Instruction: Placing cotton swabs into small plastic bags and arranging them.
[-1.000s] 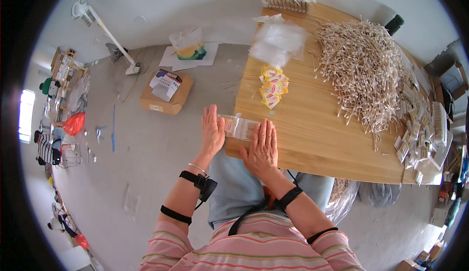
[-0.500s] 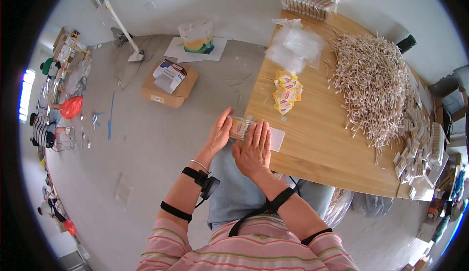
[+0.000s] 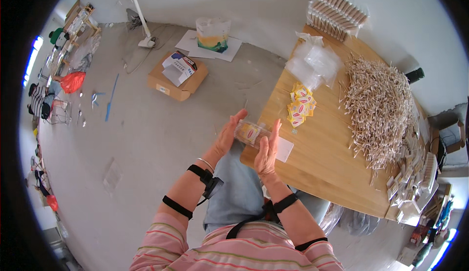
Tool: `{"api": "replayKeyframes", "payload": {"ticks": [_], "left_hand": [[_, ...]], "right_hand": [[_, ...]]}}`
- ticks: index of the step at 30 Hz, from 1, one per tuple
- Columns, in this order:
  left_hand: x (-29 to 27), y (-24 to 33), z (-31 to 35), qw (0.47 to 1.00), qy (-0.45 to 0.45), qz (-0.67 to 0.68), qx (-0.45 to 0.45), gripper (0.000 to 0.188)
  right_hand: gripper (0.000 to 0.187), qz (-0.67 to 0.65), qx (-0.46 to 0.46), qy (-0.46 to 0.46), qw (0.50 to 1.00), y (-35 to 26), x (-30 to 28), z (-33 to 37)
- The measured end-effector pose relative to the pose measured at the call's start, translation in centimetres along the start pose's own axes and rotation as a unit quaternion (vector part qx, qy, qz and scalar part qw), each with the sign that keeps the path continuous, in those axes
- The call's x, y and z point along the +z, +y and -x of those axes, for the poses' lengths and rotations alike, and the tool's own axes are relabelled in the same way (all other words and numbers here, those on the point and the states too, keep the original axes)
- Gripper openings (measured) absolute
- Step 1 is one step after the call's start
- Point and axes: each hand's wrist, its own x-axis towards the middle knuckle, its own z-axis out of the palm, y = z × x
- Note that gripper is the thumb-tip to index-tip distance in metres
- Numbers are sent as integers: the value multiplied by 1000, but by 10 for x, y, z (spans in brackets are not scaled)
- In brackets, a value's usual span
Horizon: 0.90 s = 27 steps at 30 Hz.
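Observation:
A clear bag of cotton swabs (image 3: 252,134) with a yellow label is squeezed between my two hands at the near left corner of the table. My left hand (image 3: 227,133) presses its left end, with the fingers stretched along it. Against the right end stands my right hand (image 3: 266,155), edge-on, thumb raised and fingers straight. Just right of that hand a white card (image 3: 285,149) lies on the wooden table. Yellow printed labels (image 3: 301,106) lie in a loose heap farther back, and behind them are empty clear plastic bags (image 3: 315,65).
A large heap of loose cotton swabs (image 3: 378,107) covers the table's right side. Packed swab bundles (image 3: 337,13) stand at the back, and small packs (image 3: 410,185) crowd the right corner. An open cardboard box (image 3: 177,79) sits on the floor to the left.
My right hand has turned from lying flat over the bag to standing upright at its right end. More of the bag and its label now shows. The whole view has shifted slightly.

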Motion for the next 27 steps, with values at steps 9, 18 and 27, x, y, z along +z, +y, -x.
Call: {"api": "replayKeyframes", "payload": {"ticks": [9, 18, 27], "left_hand": [[2, -1, 1, 1000, -11, 12, 19, 72], [4, -7, 0, 999, -17, 45, 16, 65], [-3, -22, -8, 998, -16, 69, -5, 55]], "right_hand": [[74, -45, 5, 7, 999, -2, 22, -5], [74, -40, -3, 9, 999, 4, 35, -5], [65, -47, -6, -13, 999, 10, 30, -2]]}}
